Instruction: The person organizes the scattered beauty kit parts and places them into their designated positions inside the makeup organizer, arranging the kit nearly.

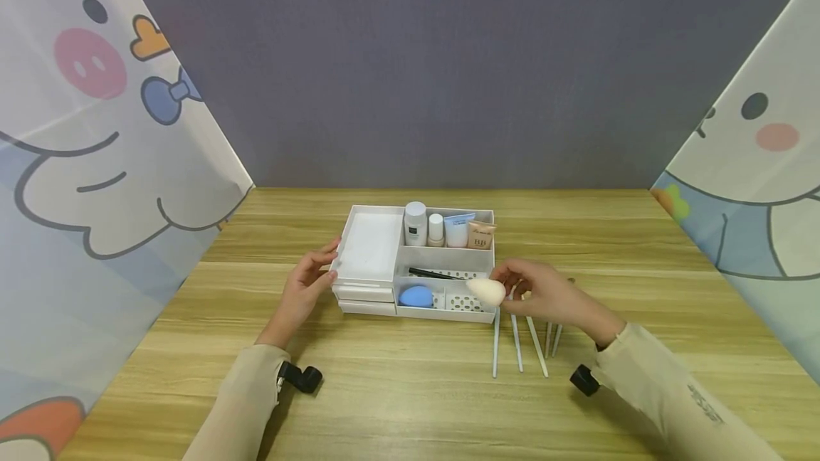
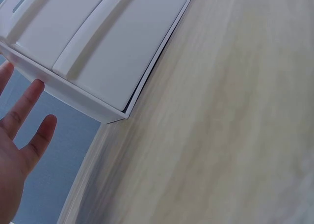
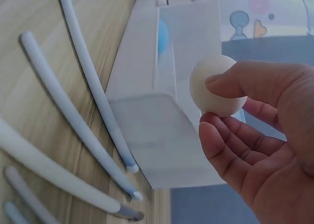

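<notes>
My right hand (image 1: 541,296) pinches a cream makeup sponge (image 1: 488,292) between thumb and fingers, over the front right compartment of a white organizer (image 1: 365,246). In the right wrist view the sponge (image 3: 213,86) shows its rounded end, with the thumb pressed on its side. A blue makeup sponge (image 1: 416,297) lies in the front compartment left of it. With fingers extended, my left hand (image 1: 306,289) touches the organizer's left side. The left wrist view shows those fingers (image 2: 24,103) by the two drawer fronts (image 2: 122,42).
Several thin makeup brushes (image 1: 516,343) lie on the wooden table right of the organizer. Its back row holds a white bottle (image 1: 416,225), a small capped bottle (image 1: 435,231), a pale blue tube (image 1: 458,231) and a BB tube (image 1: 480,235). A black pencil (image 1: 435,274) lies in the middle compartment.
</notes>
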Action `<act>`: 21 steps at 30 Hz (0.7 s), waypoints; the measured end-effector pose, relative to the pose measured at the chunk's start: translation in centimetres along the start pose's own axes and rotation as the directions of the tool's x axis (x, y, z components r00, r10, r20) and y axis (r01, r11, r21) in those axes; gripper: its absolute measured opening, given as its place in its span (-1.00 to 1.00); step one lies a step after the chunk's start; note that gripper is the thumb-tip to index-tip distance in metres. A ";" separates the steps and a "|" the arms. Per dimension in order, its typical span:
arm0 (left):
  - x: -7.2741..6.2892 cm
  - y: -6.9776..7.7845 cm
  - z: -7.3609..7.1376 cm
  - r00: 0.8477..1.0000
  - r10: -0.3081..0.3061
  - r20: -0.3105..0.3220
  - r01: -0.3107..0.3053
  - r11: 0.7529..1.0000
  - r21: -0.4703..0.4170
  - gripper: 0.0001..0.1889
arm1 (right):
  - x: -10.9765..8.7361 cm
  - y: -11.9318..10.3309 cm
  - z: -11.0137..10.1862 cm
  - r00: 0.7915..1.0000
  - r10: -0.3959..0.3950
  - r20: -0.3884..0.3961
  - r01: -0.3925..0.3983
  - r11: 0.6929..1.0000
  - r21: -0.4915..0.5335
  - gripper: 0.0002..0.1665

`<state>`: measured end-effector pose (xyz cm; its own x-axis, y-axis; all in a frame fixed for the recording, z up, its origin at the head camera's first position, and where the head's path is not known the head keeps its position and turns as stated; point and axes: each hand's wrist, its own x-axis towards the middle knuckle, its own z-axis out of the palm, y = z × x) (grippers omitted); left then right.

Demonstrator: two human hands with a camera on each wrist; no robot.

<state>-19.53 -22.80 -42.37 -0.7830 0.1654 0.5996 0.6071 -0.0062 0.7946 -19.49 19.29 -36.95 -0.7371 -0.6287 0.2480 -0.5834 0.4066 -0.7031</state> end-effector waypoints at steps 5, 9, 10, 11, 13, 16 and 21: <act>0.1 0.0 0.1 1.000 0.003 -0.011 -0.003 1.000 0.009 -0.75 | 0.9 -0.3 0.4 0.998 -0.043 0.040 0.046 0.996 -0.074 -0.63; 0.2 0.1 0.1 1.000 0.001 -0.015 -0.001 1.000 0.021 -0.75 | 1.5 -0.7 0.7 0.995 -0.074 0.068 0.085 0.982 -0.167 -0.61; 0.2 0.1 0.1 1.000 0.001 -0.014 -0.001 1.000 0.021 -0.75 | 1.6 -0.8 0.8 0.994 -0.082 0.075 0.094 0.977 -0.191 -0.61; 0.2 0.1 0.1 1.000 0.002 -0.014 -0.002 1.000 0.022 -0.75 | 1.8 -0.9 0.9 0.993 -0.089 0.081 0.105 0.971 -0.216 -0.61; 0.2 0.1 0.1 1.000 0.003 -0.013 -0.003 1.000 0.024 -0.75 | 2.1 -1.0 1.1 0.990 -0.106 0.096 0.128 0.954 -0.272 -0.60; 0.2 0.1 0.1 1.000 0.002 -0.013 -0.002 1.000 0.025 -0.75 | 2.6 -0.9 1.5 0.981 -0.151 0.122 0.184 0.921 -0.344 -0.60; 0.2 0.1 0.0 1.000 -0.011 -0.014 0.012 0.999 0.036 -0.75 | 3.1 -0.5 2.1 0.964 -0.208 0.168 0.262 0.861 -0.436 -0.57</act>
<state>-19.60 -22.76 -42.21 -0.7916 0.1518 0.5918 0.6023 0.0307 0.7977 -20.76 15.75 -37.20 -0.5314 -0.8018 0.2733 -0.8442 0.4745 -0.2493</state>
